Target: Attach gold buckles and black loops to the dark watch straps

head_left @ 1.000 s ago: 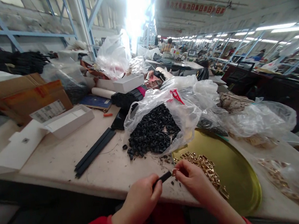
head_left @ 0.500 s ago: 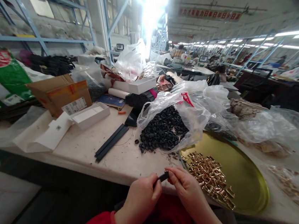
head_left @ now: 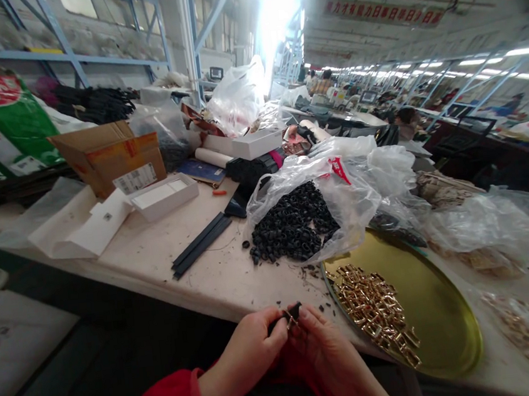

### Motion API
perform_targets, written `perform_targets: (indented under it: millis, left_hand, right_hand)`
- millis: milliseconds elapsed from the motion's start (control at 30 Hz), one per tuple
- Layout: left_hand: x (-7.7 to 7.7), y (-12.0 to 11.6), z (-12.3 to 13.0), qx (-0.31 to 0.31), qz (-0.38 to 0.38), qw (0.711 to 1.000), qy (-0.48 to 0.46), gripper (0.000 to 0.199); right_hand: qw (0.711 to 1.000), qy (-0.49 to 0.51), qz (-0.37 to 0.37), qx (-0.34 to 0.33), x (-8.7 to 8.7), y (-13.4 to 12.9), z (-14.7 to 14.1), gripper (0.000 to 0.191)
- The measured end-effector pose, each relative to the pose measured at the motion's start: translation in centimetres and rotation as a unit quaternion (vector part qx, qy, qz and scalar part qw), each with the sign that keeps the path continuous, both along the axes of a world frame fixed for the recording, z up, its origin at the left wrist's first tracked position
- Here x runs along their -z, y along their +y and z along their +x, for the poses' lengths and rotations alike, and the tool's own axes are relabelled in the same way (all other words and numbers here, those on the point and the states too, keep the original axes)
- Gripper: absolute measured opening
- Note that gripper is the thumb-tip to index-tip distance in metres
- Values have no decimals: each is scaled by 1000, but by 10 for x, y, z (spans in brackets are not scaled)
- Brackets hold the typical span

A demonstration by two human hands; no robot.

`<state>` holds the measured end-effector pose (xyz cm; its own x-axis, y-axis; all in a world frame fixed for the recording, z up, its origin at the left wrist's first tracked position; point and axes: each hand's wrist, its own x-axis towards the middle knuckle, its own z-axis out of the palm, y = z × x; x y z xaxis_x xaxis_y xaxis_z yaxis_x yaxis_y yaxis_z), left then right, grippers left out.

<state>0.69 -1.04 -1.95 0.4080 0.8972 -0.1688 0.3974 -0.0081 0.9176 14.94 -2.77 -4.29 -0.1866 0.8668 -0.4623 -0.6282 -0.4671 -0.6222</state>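
Observation:
My left hand is closed on a short black strap, most of it hidden by the fingers. A small gold buckle sits on the strap between my two hands. Close against it, my right hand pinches the strap's end with thumb and fingers. Both hands are just off the table's front edge, above my lap. To the right of them a pile of gold buckles lies on a round gold tray.
Beyond my hands, a clear plastic bag holds many small black loops. Flat black strips, a white box and a cardboard box lie on the table to the left. More plastic bags are at right.
The strap has been bent up between my hands, and the gold buckle now shows more plainly on it. My right fingers have curled in lower around it. The view has shifted slightly.

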Motion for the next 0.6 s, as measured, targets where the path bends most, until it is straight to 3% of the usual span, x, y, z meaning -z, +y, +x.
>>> perform_targets:
  millis: [167,267,400,500,600]
  left_hand:
    - [7,4,-4,1,-16,998,62,19]
    - [9,5,-6,8,-36,999,17,17]
    - [11,8,-8,21,-141,988,-64,18]
    - [15,10,-7,12,-185,978,-98,20]
    - [18,10,-6,14,-201,971,-126,21]
  right_hand:
    - [999,40,1,16,9,2,-4,18]
    - [999,31,4,25,11,5,-7,19]
    - [1000,-7,13,8,15,6,-4,24]
    - [997,-65,30,-1,20,4,1,35]
    - [978,-191,83,16,23,3,3,35]
